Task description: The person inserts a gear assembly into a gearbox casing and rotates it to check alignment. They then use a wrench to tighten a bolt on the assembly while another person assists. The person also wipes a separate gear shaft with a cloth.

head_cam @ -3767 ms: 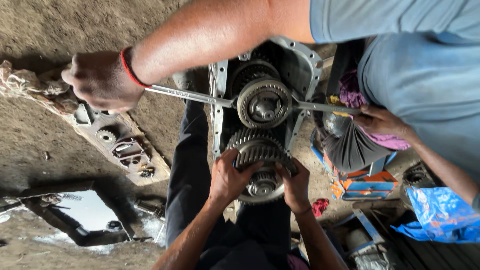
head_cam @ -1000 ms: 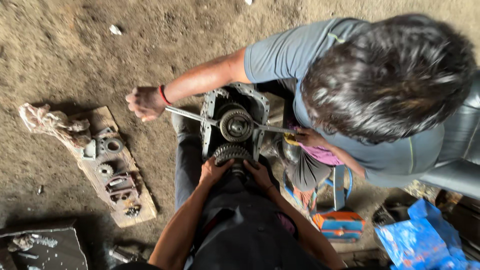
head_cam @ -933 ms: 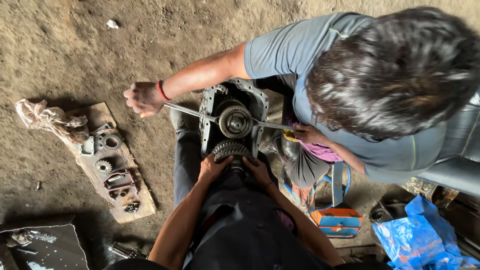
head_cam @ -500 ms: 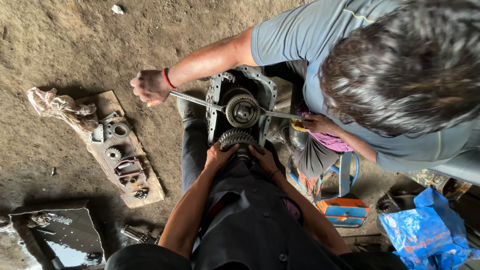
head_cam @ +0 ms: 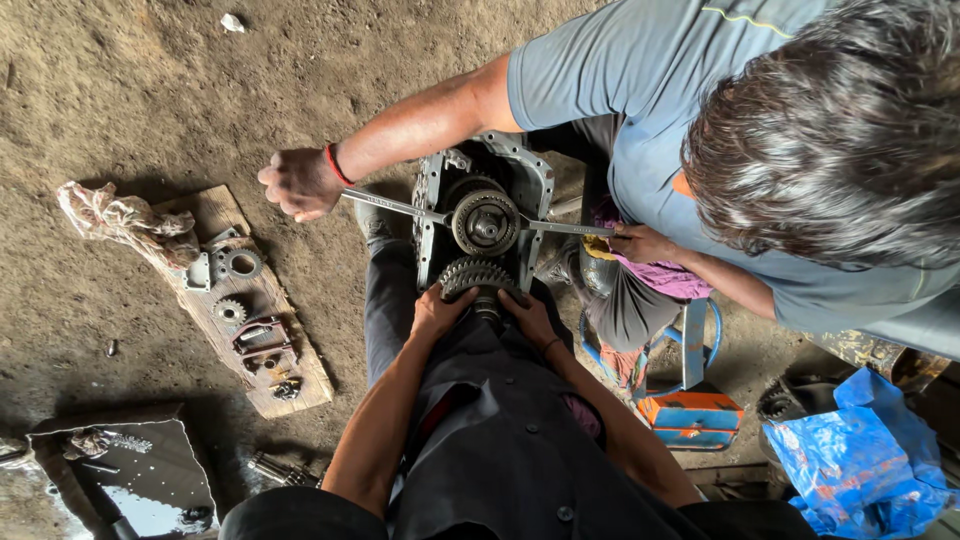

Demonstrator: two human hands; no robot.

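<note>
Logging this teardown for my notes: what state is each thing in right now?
Gearbox housing: open, gears exposed.
Lower gear: gripped by left hand and right hand.
Upper gear: seated in housing, a long metal bar across it.
Bar: held at both ends by a co-worker.
Wooden board: flat on ground, loaded with small parts.
Rag: crumpled.

1. This is a rough repair workshop with a packed dirt floor (head_cam: pixel 120 90).
2. An open metal gear housing (head_cam: pixel 485 190) sits just beyond the fingertips.
3. Loose gears lie on a wooden board (head_cam: pixel 255 330) left of the fingers, with an oily tray (head_cam: pixel 140 480) nearby.
</note>
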